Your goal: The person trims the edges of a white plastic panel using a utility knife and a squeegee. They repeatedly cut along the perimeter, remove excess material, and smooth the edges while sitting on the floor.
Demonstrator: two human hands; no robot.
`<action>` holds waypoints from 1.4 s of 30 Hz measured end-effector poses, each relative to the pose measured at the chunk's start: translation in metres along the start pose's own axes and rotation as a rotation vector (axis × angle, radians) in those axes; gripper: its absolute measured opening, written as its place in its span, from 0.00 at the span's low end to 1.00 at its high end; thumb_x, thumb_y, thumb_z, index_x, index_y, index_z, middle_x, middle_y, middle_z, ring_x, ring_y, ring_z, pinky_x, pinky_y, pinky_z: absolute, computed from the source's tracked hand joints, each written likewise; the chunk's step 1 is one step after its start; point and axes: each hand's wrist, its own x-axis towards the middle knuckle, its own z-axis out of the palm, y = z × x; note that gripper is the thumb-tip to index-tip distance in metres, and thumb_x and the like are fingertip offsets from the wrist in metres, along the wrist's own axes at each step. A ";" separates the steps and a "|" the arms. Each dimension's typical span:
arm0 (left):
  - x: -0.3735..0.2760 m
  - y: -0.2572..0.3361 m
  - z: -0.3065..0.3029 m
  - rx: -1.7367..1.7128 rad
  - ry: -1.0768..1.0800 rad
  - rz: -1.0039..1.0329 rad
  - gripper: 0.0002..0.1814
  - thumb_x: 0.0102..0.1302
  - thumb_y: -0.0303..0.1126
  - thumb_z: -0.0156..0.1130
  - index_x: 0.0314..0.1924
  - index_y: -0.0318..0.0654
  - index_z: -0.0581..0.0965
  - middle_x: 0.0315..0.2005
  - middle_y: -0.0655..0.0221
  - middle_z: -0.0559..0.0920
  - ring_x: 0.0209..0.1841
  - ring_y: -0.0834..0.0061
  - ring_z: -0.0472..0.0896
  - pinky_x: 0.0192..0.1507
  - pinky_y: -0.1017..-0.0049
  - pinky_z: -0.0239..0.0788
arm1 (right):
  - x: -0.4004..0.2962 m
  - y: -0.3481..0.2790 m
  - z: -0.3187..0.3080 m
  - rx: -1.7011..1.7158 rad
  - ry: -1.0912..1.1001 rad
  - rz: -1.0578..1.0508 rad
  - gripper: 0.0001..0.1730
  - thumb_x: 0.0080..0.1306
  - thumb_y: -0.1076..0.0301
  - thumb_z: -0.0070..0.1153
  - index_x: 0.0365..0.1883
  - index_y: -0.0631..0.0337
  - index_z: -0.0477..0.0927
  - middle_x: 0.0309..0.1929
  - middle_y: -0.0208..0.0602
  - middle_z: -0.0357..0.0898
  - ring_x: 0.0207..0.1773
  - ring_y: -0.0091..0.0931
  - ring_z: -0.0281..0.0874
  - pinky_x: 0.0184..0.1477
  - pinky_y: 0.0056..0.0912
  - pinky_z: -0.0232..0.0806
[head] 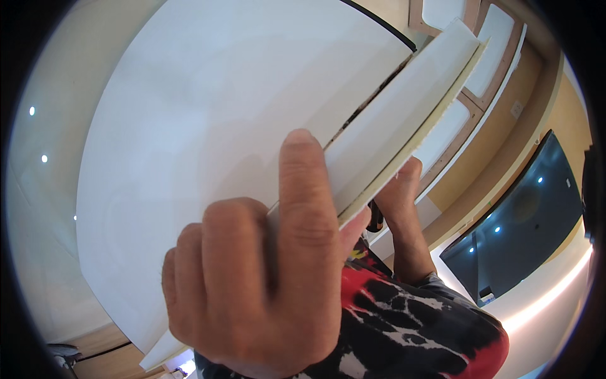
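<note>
In the lower middle, my left hand grips the edge of a white strip of board, its index finger lying along the board's face and the thumb at the rough, pale yellow edge. A large white panel fills the view behind this hand. Between panel and strip runs a narrow dark, ragged gap. Beyond the strip is my right hand, curled and partly hidden by it. A black tool handle with an orange part shows at its palm; the rest of the tool is hidden.
Wood-framed cabinet doors with white panels stand on the right. A dark, glossy screen and a glowing light strip lie beyond. A black edge bounds the panel at the top. Small lights shine at the left.
</note>
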 end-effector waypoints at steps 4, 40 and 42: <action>-0.004 -0.017 -0.001 0.065 -0.039 0.083 0.23 0.69 0.41 0.67 0.54 0.29 0.83 0.27 0.64 0.79 0.25 0.72 0.74 0.25 0.73 0.66 | 0.004 0.000 -0.002 0.071 -0.030 0.051 0.09 0.76 0.69 0.55 0.46 0.67 0.82 0.31 0.35 0.86 0.27 0.19 0.75 0.31 0.25 0.69; -0.007 -0.009 -0.002 0.036 -0.056 0.069 0.21 0.69 0.36 0.67 0.55 0.26 0.82 0.31 0.60 0.83 0.27 0.71 0.76 0.26 0.74 0.67 | -0.002 -0.002 0.000 0.045 -0.010 0.112 0.09 0.75 0.69 0.55 0.41 0.67 0.82 0.28 0.40 0.85 0.26 0.23 0.77 0.30 0.29 0.68; -0.006 -0.009 -0.001 0.027 -0.064 0.052 0.21 0.69 0.36 0.66 0.55 0.26 0.82 0.31 0.60 0.83 0.27 0.71 0.76 0.26 0.74 0.67 | -0.003 -0.001 0.002 0.098 -0.018 0.154 0.10 0.76 0.69 0.55 0.41 0.68 0.82 0.28 0.38 0.85 0.26 0.21 0.77 0.29 0.28 0.68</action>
